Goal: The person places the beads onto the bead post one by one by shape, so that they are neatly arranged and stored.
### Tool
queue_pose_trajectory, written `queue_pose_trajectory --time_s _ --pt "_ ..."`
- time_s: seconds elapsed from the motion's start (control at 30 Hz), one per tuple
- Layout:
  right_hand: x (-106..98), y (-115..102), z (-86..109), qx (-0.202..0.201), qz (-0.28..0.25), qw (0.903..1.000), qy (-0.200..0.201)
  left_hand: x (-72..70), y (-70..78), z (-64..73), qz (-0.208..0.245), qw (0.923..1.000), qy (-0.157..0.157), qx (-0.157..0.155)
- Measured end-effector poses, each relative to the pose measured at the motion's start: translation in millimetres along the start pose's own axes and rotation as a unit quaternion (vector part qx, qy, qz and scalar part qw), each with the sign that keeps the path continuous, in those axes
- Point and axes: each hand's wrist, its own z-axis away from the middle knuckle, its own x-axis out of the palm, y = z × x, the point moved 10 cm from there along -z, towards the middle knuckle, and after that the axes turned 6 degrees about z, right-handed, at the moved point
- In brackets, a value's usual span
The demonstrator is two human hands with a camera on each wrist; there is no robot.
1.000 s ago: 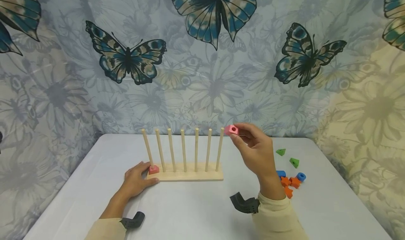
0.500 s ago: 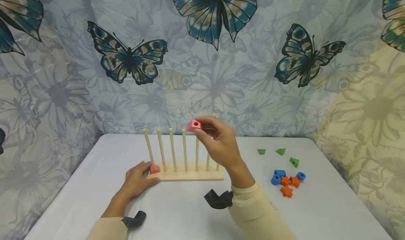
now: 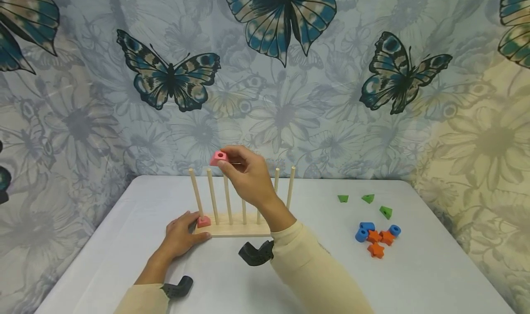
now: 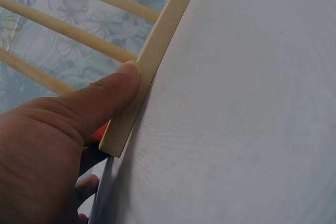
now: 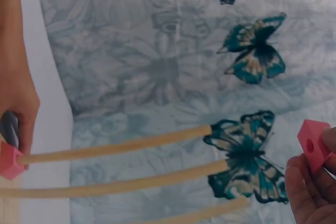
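A wooden peg stand (image 3: 236, 231) with a row of upright dowels stands mid-table. Its left end is gripped by my left hand (image 3: 181, 236), the thumb (image 4: 126, 80) lying along the front edge of the base and the fingers partly hidden behind it. One pink block (image 3: 204, 222) sits at the foot of the leftmost dowel. Between thumb and fingertips, my right hand (image 3: 250, 178) pinches a second pink block (image 3: 218, 158) with a round hole. This block is above the dowel tops, near the second and third from the left, apart from them in the right wrist view.
On the right of the white table (image 3: 323, 277) lie several green triangular blocks (image 3: 368, 198), blue cylinders (image 3: 361, 234) and orange stars (image 3: 376, 250). A butterfly-patterned cloth (image 3: 285, 120) hangs behind the table. My right forearm crosses in front of the stand's right part.
My right hand has carried the pink block leftward and slightly up, from beside the rightmost dowel to over the left dowels. The left hand has kept its grip on the stand.
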Motion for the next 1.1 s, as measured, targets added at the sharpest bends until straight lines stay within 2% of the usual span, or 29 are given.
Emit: queue_pose_trajectory --time_s 0.17,0.33,0.6,0.9,1.1 --pt "23.6 12.5 -4.9 0.036 0.025 0.9988 -0.024 0.3 -0.2 -0.1 -0.007 1.0 0.001 0.001" --pt "38.0 19.1 -7.5 0.041 0.054 0.9973 -0.03 2.0 -3.1 -1.4 -0.004 1.0 0.003 0.004" --pt "52.1 20.8 -13.6 0.046 0.071 0.9963 -0.02 0.1 -5.9 -2.2 -0.001 1.0 0.001 -0.006" --pt "67.4 29.7 -17.2 0.06 0.132 0.9891 -0.022 0.5 -5.7 -1.8 -0.007 0.9999 0.002 -0.01" --pt "72.8 35.2 -15.0 0.051 0.136 0.9893 -0.014 0.9 -5.2 -1.9 -0.007 0.9998 -0.004 -0.016"
